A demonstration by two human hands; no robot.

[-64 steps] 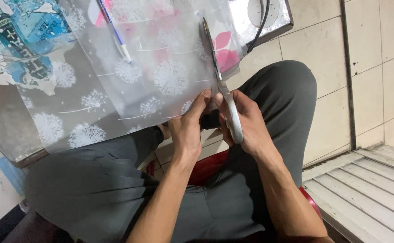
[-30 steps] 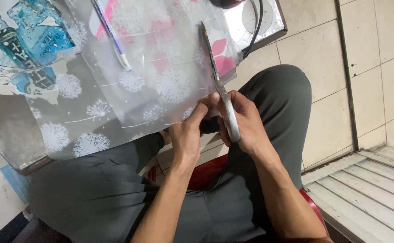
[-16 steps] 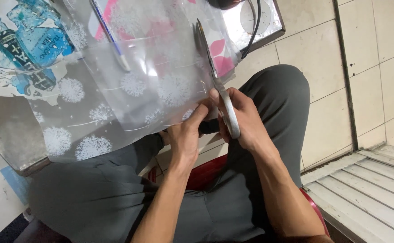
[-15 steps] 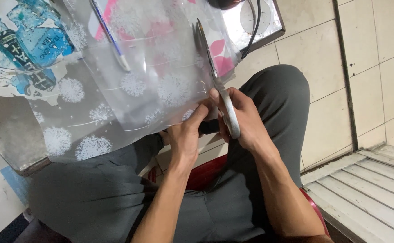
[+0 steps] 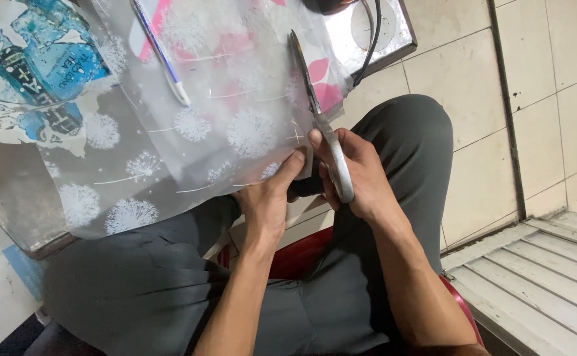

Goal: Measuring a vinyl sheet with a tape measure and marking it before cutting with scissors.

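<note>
My right hand [image 5: 354, 178] grips a pair of long scissors [image 5: 318, 118] with grey handles; the blades point away from me and cut into a translucent plastic sheet [image 5: 196, 125] printed with white dandelion heads and pink shapes. My left hand [image 5: 268, 194] pinches the sheet's near edge just left of the blades, thumb against the film. The sheet hangs off the table edge over my lap.
A blue and white pen [image 5: 160, 53] lies on the sheet at the far left. A blue printed picture [image 5: 31, 79] sits under the table's glass. A black cable [image 5: 371, 39] loops over a framed pane [image 5: 384, 33] at the top. Tiled floor and a slatted step [image 5: 532, 283] lie right.
The scissors have advanced a little further into the sheet. Both hands stay at its near edge, and the view has shifted slightly.
</note>
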